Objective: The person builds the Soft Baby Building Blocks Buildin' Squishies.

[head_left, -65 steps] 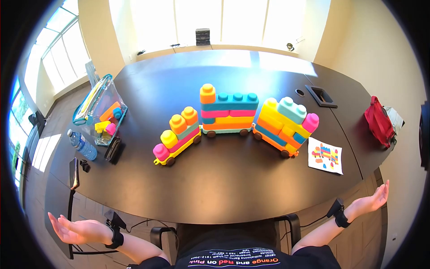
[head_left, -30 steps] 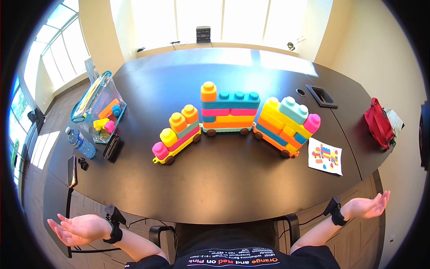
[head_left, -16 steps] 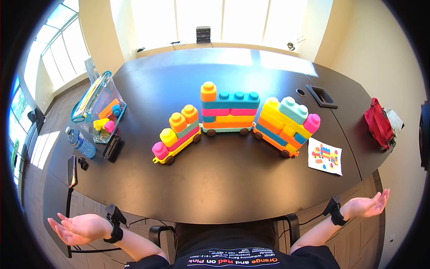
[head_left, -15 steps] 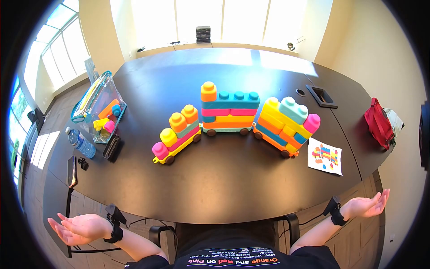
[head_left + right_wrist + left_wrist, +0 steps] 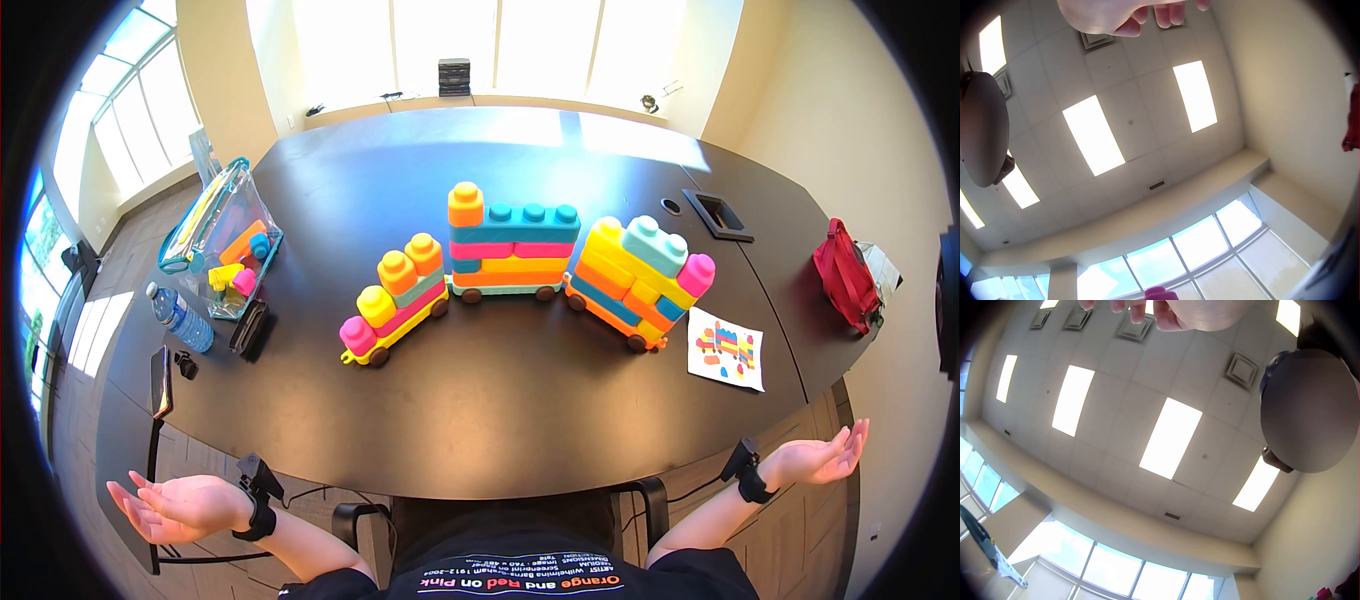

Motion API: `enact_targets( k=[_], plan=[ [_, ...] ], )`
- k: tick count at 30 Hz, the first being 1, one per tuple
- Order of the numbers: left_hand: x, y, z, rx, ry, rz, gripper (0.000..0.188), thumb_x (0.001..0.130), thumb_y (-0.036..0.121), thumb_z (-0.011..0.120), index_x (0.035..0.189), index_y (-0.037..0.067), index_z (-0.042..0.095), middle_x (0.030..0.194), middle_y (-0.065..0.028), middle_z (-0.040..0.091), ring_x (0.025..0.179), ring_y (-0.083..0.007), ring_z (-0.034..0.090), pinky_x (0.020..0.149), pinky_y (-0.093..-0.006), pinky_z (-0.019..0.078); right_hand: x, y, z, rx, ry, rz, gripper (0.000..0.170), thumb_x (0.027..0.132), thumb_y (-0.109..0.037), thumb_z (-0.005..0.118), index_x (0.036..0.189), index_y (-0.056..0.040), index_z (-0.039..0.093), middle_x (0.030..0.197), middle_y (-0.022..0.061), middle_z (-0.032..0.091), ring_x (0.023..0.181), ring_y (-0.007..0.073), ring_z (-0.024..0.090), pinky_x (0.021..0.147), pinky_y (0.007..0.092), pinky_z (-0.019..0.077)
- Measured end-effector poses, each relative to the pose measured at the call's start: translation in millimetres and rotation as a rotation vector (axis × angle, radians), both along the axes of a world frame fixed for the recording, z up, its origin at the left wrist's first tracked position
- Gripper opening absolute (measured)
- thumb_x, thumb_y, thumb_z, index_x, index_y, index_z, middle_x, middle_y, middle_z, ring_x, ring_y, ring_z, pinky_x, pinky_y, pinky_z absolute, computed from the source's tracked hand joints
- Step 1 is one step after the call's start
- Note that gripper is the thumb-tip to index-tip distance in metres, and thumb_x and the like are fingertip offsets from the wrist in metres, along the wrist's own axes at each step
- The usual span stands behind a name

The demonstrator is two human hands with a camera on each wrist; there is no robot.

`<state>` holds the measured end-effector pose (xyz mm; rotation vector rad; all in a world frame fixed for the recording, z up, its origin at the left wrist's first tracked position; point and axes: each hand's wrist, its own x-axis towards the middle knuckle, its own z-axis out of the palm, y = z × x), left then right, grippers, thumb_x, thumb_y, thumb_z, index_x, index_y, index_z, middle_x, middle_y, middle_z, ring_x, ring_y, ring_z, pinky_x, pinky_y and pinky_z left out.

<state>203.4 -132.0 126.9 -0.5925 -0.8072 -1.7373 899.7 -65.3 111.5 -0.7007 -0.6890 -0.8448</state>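
My left hand (image 5: 185,503) is held palm up off the table's near left edge, fingers loosely spread and holding nothing. On the other side my right hand (image 5: 818,456) is also palm up, with relaxed fingers and nothing in it. Three wheeled wagons of toy building blocks stand in an arc mid-table. The left wagon (image 5: 400,310) steps up from a pink block to orange ones. Teal, pink and orange blocks form the middle wagon (image 5: 513,255). The right wagon (image 5: 630,285) carries yellow, orange, blue and mint blocks. Both wrist views show mostly ceiling, with fingers at the top.
A clear zip bag (image 5: 225,240) with several loose blocks stands at the left. Near it are a water bottle (image 5: 180,318), a black wallet (image 5: 249,330) and a phone (image 5: 162,382). A printed picture card (image 5: 727,348) lies right of the wagons. A red bag (image 5: 843,275) sits at the right edge.
Since the oldest frame both hands have shifted slightly and the right palm has turned further up; the view has tilted a little. Over the last second almost nothing moves. Wagons stay put.
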Motion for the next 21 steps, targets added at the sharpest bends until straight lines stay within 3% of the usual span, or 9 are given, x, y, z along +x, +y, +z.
enact_targets(
  k=[7,9,11,13,15,16,18,19,21],
  plan=[
    [-5.8,-0.2,-3.0,-0.011,0.007,0.017,0.02,0.101,0.003,0.059,0.12,-0.004,0.053,0.135,-0.0318,0.062,0.13,-0.0387,0.061,0.107,-0.0502,0.0525,-2.7,1.3,0.6,-0.003,0.015,-0.013,0.02,0.099,0.004,0.058,0.118,0.0106,0.055,0.132,0.0318,0.063,0.128,0.0371,0.063,0.115,0.0429,0.0465],
    [-14.4,0.5,-6.4,-0.11,0.096,0.13,0.019,0.104,0.002,0.057,0.121,-0.005,0.053,0.135,-0.0319,0.063,0.127,-0.0392,0.063,0.107,-0.0484,0.053,-0.2,1.4,1.4,-0.001,0.022,-0.022,0.02,0.099,0.004,0.058,0.117,0.0108,0.055,0.131,0.0319,0.064,0.127,0.0375,0.063,0.115,0.043,0.0469],
    [-10.4,11.3,2.2,-0.302,-0.034,0.05,0.021,0.107,0.004,0.056,0.125,-0.007,0.053,0.134,-0.0309,0.064,0.125,-0.0382,0.064,0.106,-0.0462,0.0535,10.6,0.4,-2.6,0.009,-0.052,-0.056,0.019,0.099,0.004,0.059,0.115,0.012,0.057,0.127,0.0316,0.066,0.124,0.0384,0.065,0.112,0.0439,0.0486],
    [-51.4,32.7,-5.0,-0.63,-0.005,-0.039,0.026,0.109,0.012,0.057,0.131,-0.004,0.057,0.133,-0.018,0.068,0.121,-0.0265,0.066,0.103,-0.0399,0.0539,19.9,-3.2,-2.9,0.009,-0.079,-0.057,0.019,0.099,0.004,0.06,0.115,0.0125,0.057,0.126,0.0319,0.067,0.123,0.0389,0.066,0.111,0.0443,0.0493],
    [-92.5,67.1,-10.6,-1.11,-0.271,-0.276,0.032,0.107,0.02,0.063,0.133,0.001,0.06,0.132,-0.0152,0.069,0.12,-0.0239,0.067,0.102,-0.0366,0.0524,17.6,-4.3,7.3,0.012,-0.075,-0.071,0.02,0.099,0.003,0.058,0.116,0.0139,0.057,0.123,0.0331,0.068,0.119,0.0397,0.068,0.11,0.0455,0.0505],
    [-101.7,82.2,-5.0,-1.496,-0.371,-0.234,0.046,0.104,0.031,0.069,0.139,0.004,0.06,0.134,-0.018,0.068,0.123,-0.0283,0.066,0.104,-0.038,0.0506,17.4,-5.8,14.2,0.011,-0.081,-0.051,0.02,0.099,0.003,0.058,0.116,0.0139,0.057,0.123,0.0331,0.068,0.119,0.0397,0.068,0.11,0.0455,0.0505],
    [-150.8,109.5,-51.8,-1.861,-0.062,0.066,0.079,0.098,0.053,0.068,0.151,-0.002,0.048,0.143,-0.0236,0.062,0.132,-0.039,0.06,0.11,-0.0452,0.0478,19.1,-11.0,26.0,-0.052,-0.16,-0.005,0.021,0.101,0.0,0.055,0.116,0.0139,0.057,0.119,0.0335,0.069,0.117,0.0406,0.068,0.109,0.0454,0.0503],
    [-156.0,119.9,-56.7,-1.984,-0.116,0.091,0.088,0.094,0.06,0.07,0.149,-0.005,0.048,0.142,-0.025,0.061,0.132,-0.0399,0.059,0.109,-0.0472,0.0491,21.7,-11.4,30.9,-0.042,-0.228,0.004,0.022,0.101,-0.002,0.052,0.115,0.0137,0.057,0.116,0.0328,0.07,0.112,0.0401,0.068,0.108,0.0454,0.0494],
    [-164.7,134.5,-64.8,-2.077,-0.202,0.123,0.086,0.088,0.065,0.074,0.136,-0.004,0.057,0.125,-0.0248,0.068,0.119,-0.0403,0.066,0.101,-0.0485,0.0527,20.9,-13.9,39.8,-0.032,-0.24,0.053,0.022,0.101,-0.002,0.053,0.116,0.0134,0.057,0.114,0.0326,0.071,0.109,0.0396,0.069,0.109,0.046,0.0488]
  ],
)
